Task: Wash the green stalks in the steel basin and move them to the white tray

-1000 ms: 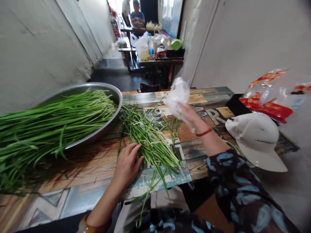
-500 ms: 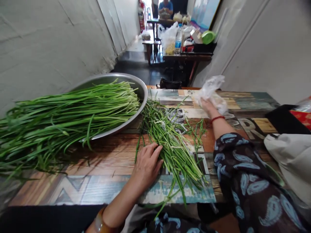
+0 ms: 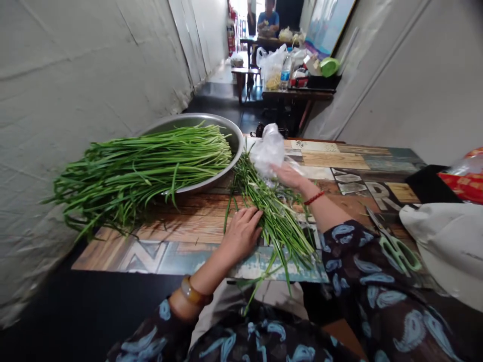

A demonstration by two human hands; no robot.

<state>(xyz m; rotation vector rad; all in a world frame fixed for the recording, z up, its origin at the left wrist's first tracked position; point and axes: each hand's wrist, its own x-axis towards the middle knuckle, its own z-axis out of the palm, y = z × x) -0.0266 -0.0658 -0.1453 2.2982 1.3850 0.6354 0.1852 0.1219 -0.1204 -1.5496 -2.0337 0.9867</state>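
**Across the table (image 3: pixel 196 230), busy work with green leaves**

At the left, a big metal bowl (image 3: pixel 240 146) sits on the table. It is heaped with long green leaves (image 3: pixel 151 163), laid side by side. Their pale ends point right and their tips hang out over the left rim. Next comes the left hand (image 3: pixel 243 230), resting low with its fingers a little bent. Its fingertips seem to touch a loose green pile (image 3: pixel 289 221), which lies on the table just right of the bowl. I cannot tell if they grip any of it. Over the far part of the pile is a thin white bag (image 3: pixel 268 148). The right hand (image 3: pixel 290 176) holds it, and the bag hides some fingers. The step now looks like one hand minding the pile while the other handles the bag. I think the next move calls for keeping the pile still, so the bag does not drag leaves along. Farther right lie scissors (image 3: pixel 384 235) with green handles, then a pale cap (image 3: pixel 449 236), with a red and clear wrapper (image 3: pixel 462 186) behind it.
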